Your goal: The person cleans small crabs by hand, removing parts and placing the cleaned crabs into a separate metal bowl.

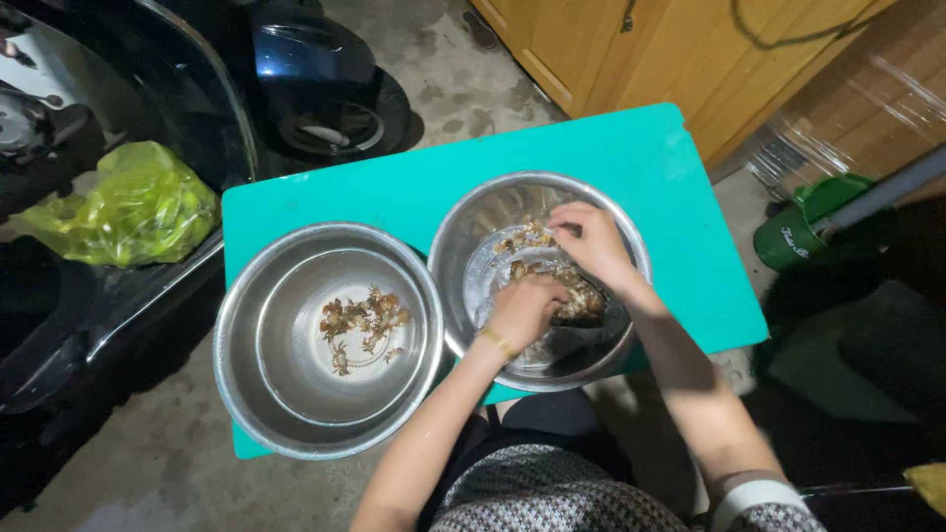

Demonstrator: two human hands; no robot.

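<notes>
Both hands are working inside the right steel bowl (631, 246): left hand (520, 310) curling closed on brown pieces (576, 296), right hand (591, 239) pinching one, apparently feeding left bowl (246, 365).

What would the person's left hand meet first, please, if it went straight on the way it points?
Probably the small brown pieces heaped in the right-hand round steel bowl; the left hand points up and right into them, though depth is unclear.
</notes>
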